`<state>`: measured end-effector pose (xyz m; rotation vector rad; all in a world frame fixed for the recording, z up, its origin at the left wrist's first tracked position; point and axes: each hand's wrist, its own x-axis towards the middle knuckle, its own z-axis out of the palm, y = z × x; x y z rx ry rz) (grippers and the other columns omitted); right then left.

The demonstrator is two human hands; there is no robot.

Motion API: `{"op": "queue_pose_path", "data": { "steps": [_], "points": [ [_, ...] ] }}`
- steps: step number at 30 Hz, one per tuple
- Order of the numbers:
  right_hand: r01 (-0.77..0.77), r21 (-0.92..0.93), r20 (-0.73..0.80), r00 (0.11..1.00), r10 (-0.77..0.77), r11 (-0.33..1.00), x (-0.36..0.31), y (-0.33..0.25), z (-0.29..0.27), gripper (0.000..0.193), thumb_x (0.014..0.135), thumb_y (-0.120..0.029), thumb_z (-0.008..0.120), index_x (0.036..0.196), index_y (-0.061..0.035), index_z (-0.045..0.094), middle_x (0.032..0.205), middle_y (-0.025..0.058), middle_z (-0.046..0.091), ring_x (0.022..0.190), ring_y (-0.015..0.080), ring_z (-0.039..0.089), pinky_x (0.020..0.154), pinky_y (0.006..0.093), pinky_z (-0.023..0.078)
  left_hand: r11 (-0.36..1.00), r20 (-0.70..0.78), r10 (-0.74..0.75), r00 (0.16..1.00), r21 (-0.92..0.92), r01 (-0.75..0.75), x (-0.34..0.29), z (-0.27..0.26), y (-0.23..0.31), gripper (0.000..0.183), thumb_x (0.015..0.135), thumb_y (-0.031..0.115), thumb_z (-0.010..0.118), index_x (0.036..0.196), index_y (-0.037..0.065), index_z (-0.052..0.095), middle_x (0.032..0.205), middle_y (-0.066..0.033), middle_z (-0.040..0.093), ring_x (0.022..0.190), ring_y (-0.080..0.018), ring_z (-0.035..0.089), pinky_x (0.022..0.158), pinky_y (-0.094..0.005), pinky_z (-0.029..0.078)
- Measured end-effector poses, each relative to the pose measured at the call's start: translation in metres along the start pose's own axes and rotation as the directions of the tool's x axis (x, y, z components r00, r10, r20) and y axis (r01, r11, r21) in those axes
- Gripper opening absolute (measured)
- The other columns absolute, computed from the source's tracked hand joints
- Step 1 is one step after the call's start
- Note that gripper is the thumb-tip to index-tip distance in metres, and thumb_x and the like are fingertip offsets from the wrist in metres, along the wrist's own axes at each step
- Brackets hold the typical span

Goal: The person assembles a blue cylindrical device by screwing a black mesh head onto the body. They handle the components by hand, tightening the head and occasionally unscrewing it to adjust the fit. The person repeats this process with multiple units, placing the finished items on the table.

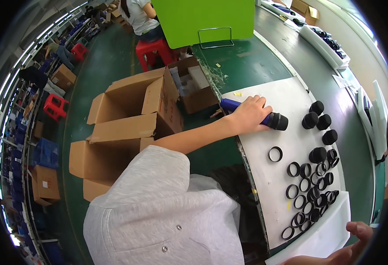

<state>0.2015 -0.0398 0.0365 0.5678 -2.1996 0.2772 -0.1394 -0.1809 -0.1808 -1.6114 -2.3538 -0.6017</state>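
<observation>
My left hand is wrapped round a blue handheld microphone with a black end, held low over the white sheet on the bench. The blue tube shows on one side of the fist and the black end on the other. A single black ring lies nearby. Farther right stand several black caps, and many more black rings are spread towards me. At the lower right edge my right hand has its fingers apart and nothing visible in it, beside a white foam tray.
Open cardboard boxes stand on the floor left of the bench. A green board with a wire stand rises at the far end. Beyond it, a person sits on a red stool. Foam trays with microphones line the right side.
</observation>
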Motion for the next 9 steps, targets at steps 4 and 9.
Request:
{"op": "queue_pose_path", "data": {
  "steps": [4,9],
  "points": [
    [0.017,-0.027,0.109,0.994,-0.013,0.999,0.007,0.002,-0.001,0.05,0.104,-0.003,0.048,0.141,0.0256,0.029,0.097,0.0381,0.063,0.075,0.0383,0.07,0.06,0.0378,0.061,0.994,-0.147,0.078,0.986,-0.066,-0.089,0.007,-0.006,-0.007,0.061,0.078,0.04,0.084,0.123,0.005,0.063,0.122,-0.0196,0.056,0.118,-0.0377,0.053,0.105,-0.0485,0.042],
    [-0.165,-0.177,-0.225,0.967,0.123,0.97,-0.04,-0.011,-0.024,0.05,0.099,-0.015,0.047,0.142,0.0097,0.046,0.128,0.0323,0.06,0.097,0.0412,0.067,0.08,0.0469,0.055,0.951,-0.387,0.058,0.92,-0.258,-0.169,0.01,-0.093,0.015,0.059,0.078,0.034,0.087,0.122,0.003,0.064,0.117,-0.0162,0.064,0.115,-0.0348,0.06,0.102,-0.0446,0.044]
  ]
}}
